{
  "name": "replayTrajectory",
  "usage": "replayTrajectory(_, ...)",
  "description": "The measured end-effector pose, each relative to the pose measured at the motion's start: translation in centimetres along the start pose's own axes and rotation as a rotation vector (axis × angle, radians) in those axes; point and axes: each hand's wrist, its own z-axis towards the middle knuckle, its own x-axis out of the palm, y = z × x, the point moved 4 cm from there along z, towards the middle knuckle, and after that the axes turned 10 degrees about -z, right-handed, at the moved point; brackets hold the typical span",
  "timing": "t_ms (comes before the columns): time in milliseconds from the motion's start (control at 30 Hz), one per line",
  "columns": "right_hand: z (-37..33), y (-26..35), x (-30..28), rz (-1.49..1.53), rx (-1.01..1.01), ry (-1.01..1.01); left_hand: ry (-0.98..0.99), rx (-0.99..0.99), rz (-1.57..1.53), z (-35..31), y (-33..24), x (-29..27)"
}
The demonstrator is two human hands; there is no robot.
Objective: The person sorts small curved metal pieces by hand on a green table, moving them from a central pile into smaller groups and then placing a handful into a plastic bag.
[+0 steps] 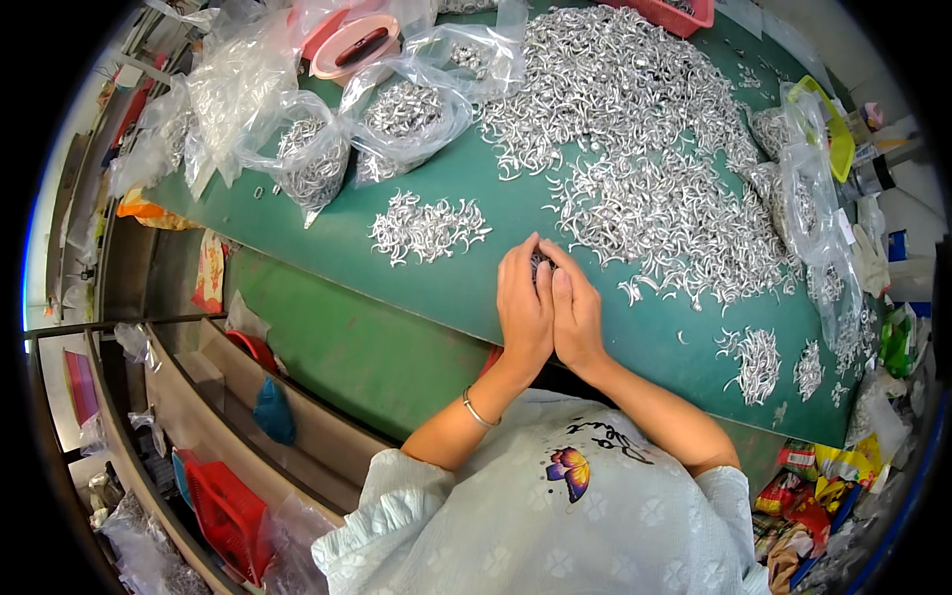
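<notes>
My left hand (525, 300) and my right hand (578, 309) are cupped together at the table's near edge, thumbs side by side and fingertips meeting. In the gap between them a few small metal pieces (540, 264) show, dark and silvery; most of what they enclose is hidden. Just beyond my hands spreads a large heap of small curved silver metal pieces (635, 119). To the left of my fingers lies a smaller loose pile of the same pieces (426, 228). Two little piles, one larger (756, 365) and one smaller (809, 371), sit to the right.
Clear plastic bags of metal parts, including one bag (405, 124), stand at the table's far left beside a pink dish (355, 48). More bags (808, 208) line the right side near a yellow-green tray (825, 129). A red basket (228, 516) sits on the lower left shelving.
</notes>
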Motion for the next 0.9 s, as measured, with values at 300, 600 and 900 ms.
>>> replayTrajectory(300,0.5,0.3,1.2,0.44,0.198,-0.097,-0.22,-0.156,-0.451,0.1,1.3,0.1)
replayTrajectory(600,2.1,2.1,1.6,0.48,0.132,-0.045,-0.347,-0.506,-1.042,1.0,1.9,-0.3)
replayTrajectory(900,3.7,5.4,2.6,0.114,-0.201,-0.088,-0.32,-0.802,-1.479,1.5,4.5,-0.3)
